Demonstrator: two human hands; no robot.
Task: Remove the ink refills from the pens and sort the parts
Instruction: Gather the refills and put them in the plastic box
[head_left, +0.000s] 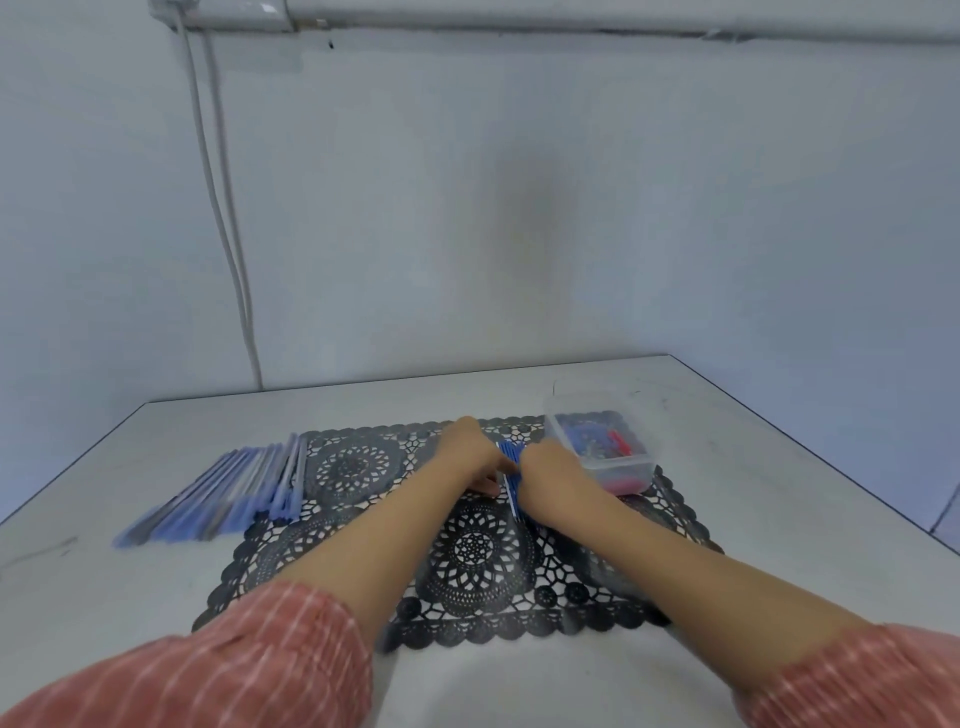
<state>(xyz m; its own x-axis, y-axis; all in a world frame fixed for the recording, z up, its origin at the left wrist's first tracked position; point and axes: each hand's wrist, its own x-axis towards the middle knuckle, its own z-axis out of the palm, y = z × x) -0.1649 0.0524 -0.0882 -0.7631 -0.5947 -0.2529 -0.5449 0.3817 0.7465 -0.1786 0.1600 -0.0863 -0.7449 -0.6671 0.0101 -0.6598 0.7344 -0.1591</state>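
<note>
at the far left of the white table (779, 499) lies a row of long blue and pale pen parts (223, 493), side by side. their near ends fan toward the table's left edge and their far ends overlap the left border of the black lace placemat (353, 462). motion blur hides which parts they are. two pale cables (223, 208) run down the wall behind them.

the left hand (467, 449) reaches out over the middle of the placemat from a pink striped sleeve (249, 670), with its back toward the camera. its fingers are curled in against the left side of a small bundle of blue pens (511, 470), and the thumb tip shows just below, touching the bundle. the pens stand tilted between the two hands, above the placemat. their far ends poke out above the knuckles and their near ends jut out below, toward the person.

the right hand (548, 475) presses in from the other side, fingers clenched round the same bundle so that its right half is hidden. both hands grasp the pens, and the hands touch each other across them.

just right of the right hand sits a clear plastic container (548, 423) on the placemat's far right corner. it holds a heap of small blue and red pieces (605, 441), too small to tell apart.
</note>
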